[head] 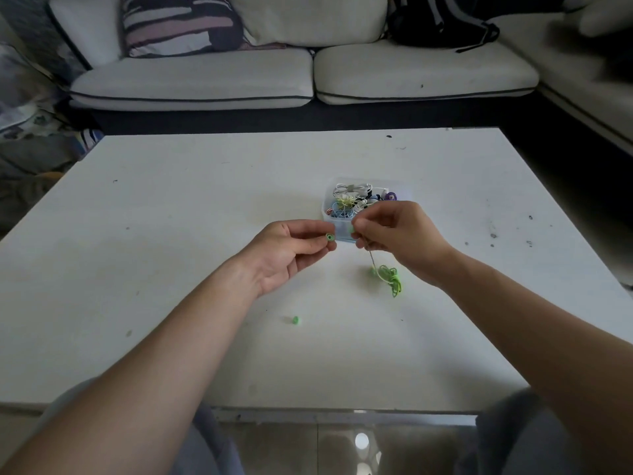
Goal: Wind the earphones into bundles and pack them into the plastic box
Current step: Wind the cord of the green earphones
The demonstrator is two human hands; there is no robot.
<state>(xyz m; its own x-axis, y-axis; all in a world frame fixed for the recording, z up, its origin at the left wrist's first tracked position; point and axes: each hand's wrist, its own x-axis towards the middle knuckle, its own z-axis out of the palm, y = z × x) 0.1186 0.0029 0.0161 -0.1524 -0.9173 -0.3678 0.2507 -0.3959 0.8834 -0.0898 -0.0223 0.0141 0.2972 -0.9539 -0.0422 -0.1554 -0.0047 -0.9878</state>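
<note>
My left hand (291,250) pinches a small green ear tip (329,237) between thumb and fingers, just above the white table (171,234). A short gap to its right, my right hand (394,231) pinches a green earbud (351,229) of the green earphones. Their cable (390,277) hangs down from that hand and lies in loose loops on the table. Directly behind both hands stands the clear plastic box (329,214), holding several wound earphone bundles in white, yellow, blue and purple. A second loose green ear tip (295,320) lies on the table nearer to me.
A white sofa (301,77) runs along the far side of the table, with a striped cushion (178,25) and a black backpack (442,22) on it. My knees show under the table's near edge (342,411).
</note>
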